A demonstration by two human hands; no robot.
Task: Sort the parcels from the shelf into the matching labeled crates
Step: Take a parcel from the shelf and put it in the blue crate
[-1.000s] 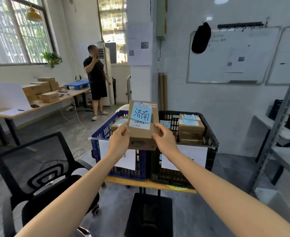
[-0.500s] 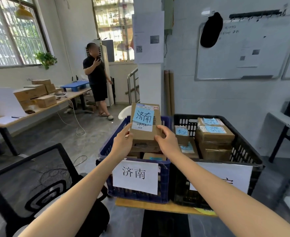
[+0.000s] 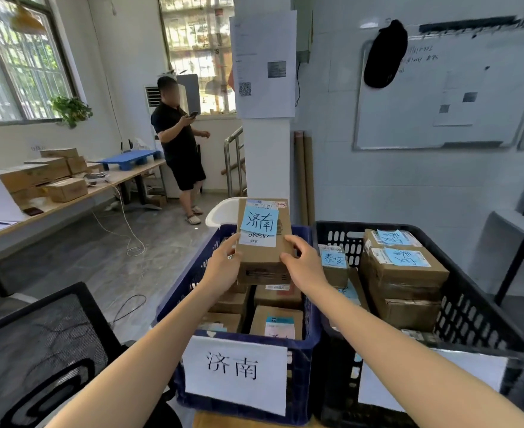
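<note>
Cardboard parcel (image 3: pixel 264 242) held above the blue crate (image 3: pixel 311 341), gripped on its two sides by the left hand (image 3: pixel 223 262) at 9 o'clock and the right hand (image 3: pixel 304 264) at 3 o'clock. Its blue note (image 3: pixel 259 220) reads 济南 (matching the white label (image 3: pixel 234 373) on the crate front). Other boxes (image 3: pixel 277 322) lie inside. At 3 o'clock, touching it, stands a black crate (image 3: pixel 477 319) holding parcels tagged 泰安 (image 3: pixel 404 267).
</note>
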